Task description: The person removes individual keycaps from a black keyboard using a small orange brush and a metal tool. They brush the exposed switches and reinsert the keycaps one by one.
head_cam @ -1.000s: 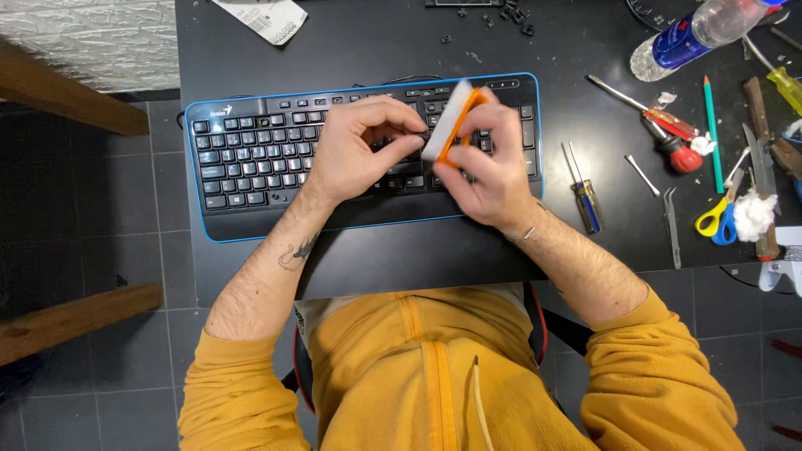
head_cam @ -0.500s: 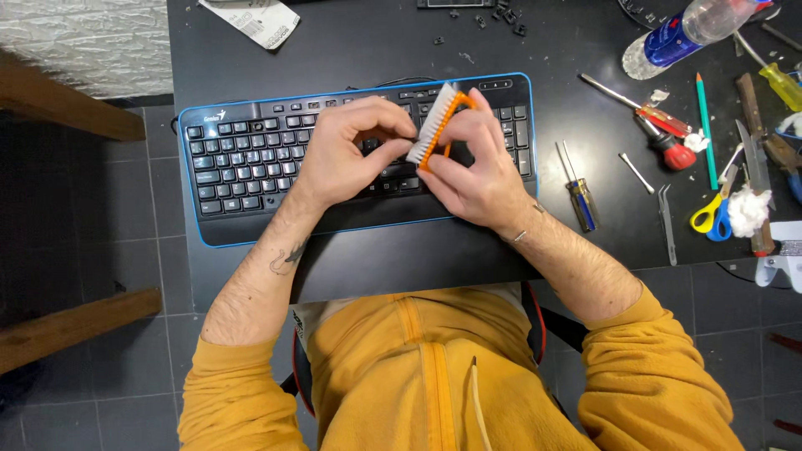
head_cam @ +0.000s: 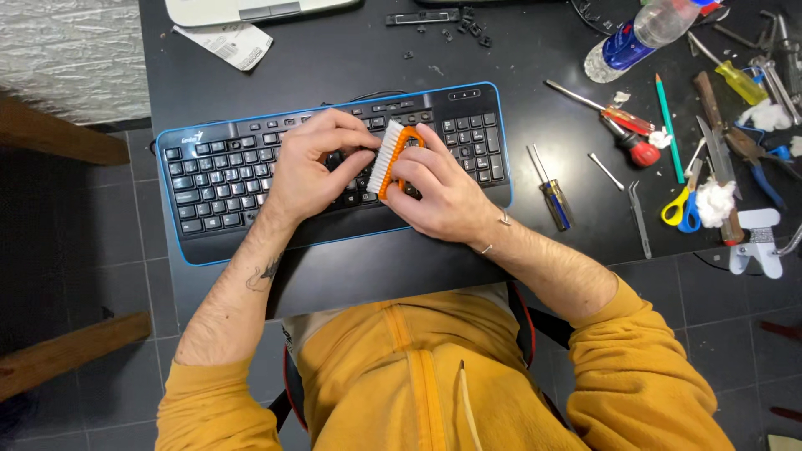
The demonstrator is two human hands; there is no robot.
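A black keyboard with a blue rim (head_cam: 217, 175) lies across the dark desk (head_cam: 351, 58) in front of me. My right hand (head_cam: 443, 188) grips an orange brush with white bristles (head_cam: 388, 154), tilted on its side over the keys near the keyboard's middle. My left hand (head_cam: 313, 163) rests on the keys just left of the brush, its fingertips touching the bristle side and pinching at a key there. Both forearms reach up from my yellow sleeves.
Right of the keyboard lie a blue-handled screwdriver (head_cam: 553, 200), a red screwdriver (head_cam: 622, 125), tweezers (head_cam: 640, 221), yellow-and-blue scissors (head_cam: 681, 205), a green pencil (head_cam: 666, 125), cotton wads and pliers. A plastic bottle (head_cam: 635, 38) lies at the back right. Loose black keycaps (head_cam: 468, 25) and paper (head_cam: 225, 42) sit behind.
The brush has shifted a little down and left across the keys with my right hand. My left hand's fingers have closed in against the bristles.
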